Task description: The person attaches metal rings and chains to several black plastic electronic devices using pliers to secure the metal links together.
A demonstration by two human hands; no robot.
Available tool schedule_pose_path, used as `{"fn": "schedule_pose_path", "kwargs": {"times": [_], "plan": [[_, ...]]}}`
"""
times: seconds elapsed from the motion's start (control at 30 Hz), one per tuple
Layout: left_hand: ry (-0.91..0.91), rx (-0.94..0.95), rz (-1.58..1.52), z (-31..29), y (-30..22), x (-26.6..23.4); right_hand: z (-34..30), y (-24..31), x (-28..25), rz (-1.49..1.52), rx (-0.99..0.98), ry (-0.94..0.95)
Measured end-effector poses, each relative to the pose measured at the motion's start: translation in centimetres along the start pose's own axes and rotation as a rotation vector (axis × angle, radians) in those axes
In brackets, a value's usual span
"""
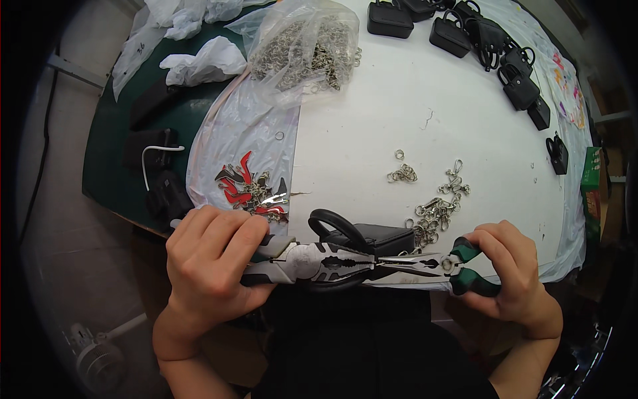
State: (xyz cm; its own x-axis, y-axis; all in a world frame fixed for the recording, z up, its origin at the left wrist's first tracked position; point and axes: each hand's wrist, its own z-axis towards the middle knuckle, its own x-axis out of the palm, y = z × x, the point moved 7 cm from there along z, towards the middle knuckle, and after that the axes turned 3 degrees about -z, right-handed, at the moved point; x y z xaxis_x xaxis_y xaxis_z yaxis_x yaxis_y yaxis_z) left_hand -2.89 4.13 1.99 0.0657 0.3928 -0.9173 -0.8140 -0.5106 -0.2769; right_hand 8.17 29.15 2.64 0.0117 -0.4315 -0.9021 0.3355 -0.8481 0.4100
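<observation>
My left hand (216,263) is closed round the grips of large grey-and-black pliers (339,264), whose jaws point right. In my right hand (508,269) are smaller needle-nose pliers (415,264) with green-and-black handles, pointing left. The two tips meet near the middle; whatever small piece they grip there is too small to make out. Right behind the tips sits a small black bag (382,239) at the table's near edge. Its looped black handle (325,216) rises beside the large pliers. Just past the bag lies a heap of metal clasps and rings (435,213).
Red and black shoe-shaped charms (246,186) lie on plastic sheeting at left. A clear bag of metal rings (302,56) stands at the back. More small black bags (452,36) line the far right edge. Loose rings (403,174) lie mid-table. A green box (591,169) stands at right.
</observation>
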Motion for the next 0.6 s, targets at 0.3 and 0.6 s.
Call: {"fn": "schedule_pose_path", "kwargs": {"times": [0.3, 0.6], "plan": [[-0.027, 0.005, 0.009, 0.1, -0.4, -0.2, -0.5, -0.3, -0.1, -0.013, 0.003, -0.018], [0.022, -0.259, -0.227, -2.5, 0.5, 3.3, -1.7, -2.4, -1.8, -0.09, 0.031, -0.001]]}}
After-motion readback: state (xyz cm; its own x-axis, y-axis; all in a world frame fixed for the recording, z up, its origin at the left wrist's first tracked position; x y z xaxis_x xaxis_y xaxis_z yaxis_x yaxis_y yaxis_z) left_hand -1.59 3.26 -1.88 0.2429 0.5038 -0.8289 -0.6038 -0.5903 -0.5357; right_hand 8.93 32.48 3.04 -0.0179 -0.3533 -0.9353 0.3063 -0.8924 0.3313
